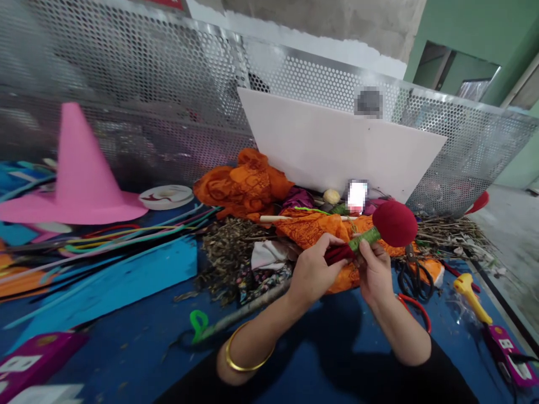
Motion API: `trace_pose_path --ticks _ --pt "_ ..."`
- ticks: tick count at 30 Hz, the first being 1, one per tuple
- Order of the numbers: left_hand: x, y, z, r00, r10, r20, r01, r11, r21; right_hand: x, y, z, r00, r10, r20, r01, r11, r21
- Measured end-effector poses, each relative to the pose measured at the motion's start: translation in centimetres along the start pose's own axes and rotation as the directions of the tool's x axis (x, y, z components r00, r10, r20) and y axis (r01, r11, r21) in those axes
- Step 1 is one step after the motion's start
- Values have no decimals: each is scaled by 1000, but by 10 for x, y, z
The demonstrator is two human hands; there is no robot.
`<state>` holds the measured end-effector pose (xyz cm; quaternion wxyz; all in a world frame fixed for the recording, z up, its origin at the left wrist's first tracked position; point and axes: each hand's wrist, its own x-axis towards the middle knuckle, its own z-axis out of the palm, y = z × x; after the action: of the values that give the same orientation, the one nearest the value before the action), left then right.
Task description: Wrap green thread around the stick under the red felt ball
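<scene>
A bundle with a round dark-red cloth head is held up over the table, tilted with its head to the upper right. Green cord is wound around its neck. My left hand closes on the dark-red cloth tail below the cord. The fingers of my right hand pinch the green-wrapped neck, just under the round head. Orange patterned cloth lies behind and beneath both hands. Black-handled scissors rest to the right of my right hand.
On the left stand a pink cone hat and a roll of white tape. Dried plants and a stick lie mid-table. A white board leans on perforated metal behind. A yellow-handled tool and purple power strip are right.
</scene>
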<state>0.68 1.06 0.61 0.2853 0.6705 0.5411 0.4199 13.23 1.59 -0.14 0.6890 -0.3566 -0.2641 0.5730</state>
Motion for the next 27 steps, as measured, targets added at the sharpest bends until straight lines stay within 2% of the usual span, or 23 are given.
trace_pose_path --ticks 3,6,8,10,11,12,14,15,18,22,25,27 --pt "7 -1 -17 994 -42 106 27 990 138 1 2 -1 1000 -20 -12 19 1000 -9" --pt "11 0 -37 960 6 280 -41 992 120 3 4 -2 1000 -27 -14 27 999 -31" --pt "9 2 -41 977 60 205 -88 988 131 3 6 -2 999 -38 -16 37 999 -27" --pt "3 5 -34 982 190 7 -188 961 202 3 9 -3 999 -49 -6 49 999 -22" --pt "-1 7 -28 959 269 -89 -241 939 244 2 11 -3 998 -55 2 55 998 -25" --pt "-4 8 -20 928 346 -142 -297 912 282 2 12 -4 998 -59 12 60 998 -30" --pt "-9 8 -5 890 450 -73 -404 853 330 0 16 -4 998 -59 32 60 997 -51" --pt "-10 7 1 887 462 -10 -430 835 344 -1 18 -4 998 -58 37 60 996 -59" --pt "-8 2 12 920 378 100 -387 843 373 -4 23 -4 997 -56 52 58 997 -55" --pt "-5 0 10 976 193 103 -219 871 440 -5 27 -3 997 -60 42 62 997 -49" --pt "-3 6 2 991 35 130 -97 857 507 -5 30 -3 998 -33 44 36 997 -70" --pt "-1 10 -3 984 -64 167 -42 825 564 -6 33 -4 999 -6 47 10 997 -77"
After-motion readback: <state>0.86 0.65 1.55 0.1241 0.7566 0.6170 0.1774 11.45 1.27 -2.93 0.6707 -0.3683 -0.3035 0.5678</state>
